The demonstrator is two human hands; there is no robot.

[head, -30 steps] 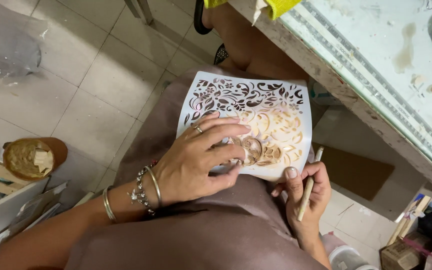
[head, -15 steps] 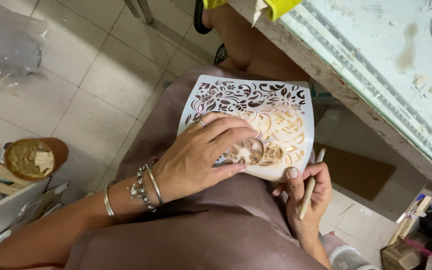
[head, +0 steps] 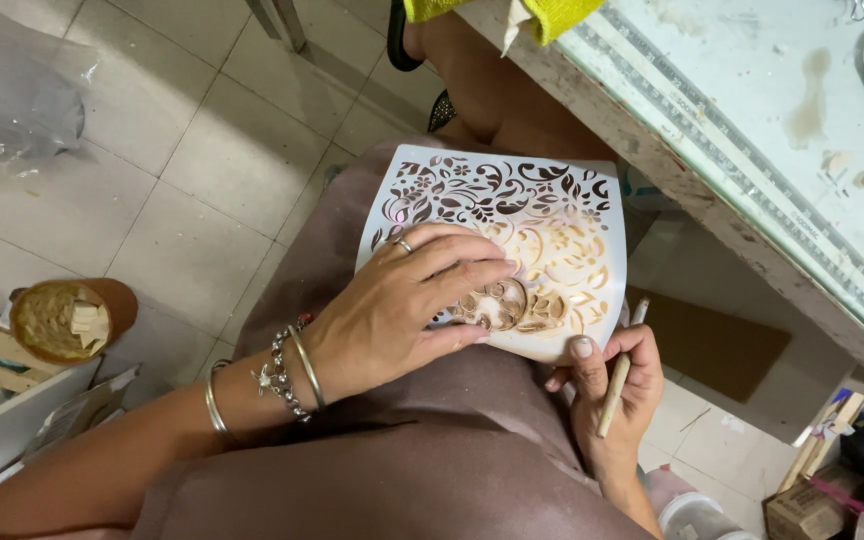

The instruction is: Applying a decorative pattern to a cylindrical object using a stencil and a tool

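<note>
A white stencil is held flat on the lap.
Its cut-out floral pattern is stained tan toward the lower right corner. It is pressed down by the left hand, fingers spread flat. A thin stick is gripped in the curled right hand at its lower edge.

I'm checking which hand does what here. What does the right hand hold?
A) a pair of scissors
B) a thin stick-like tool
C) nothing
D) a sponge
B: the right hand grips a thin, pale stick-like tool at the lower edge of the white floral stencil, while the left hand lies flat on the stencil.
</note>
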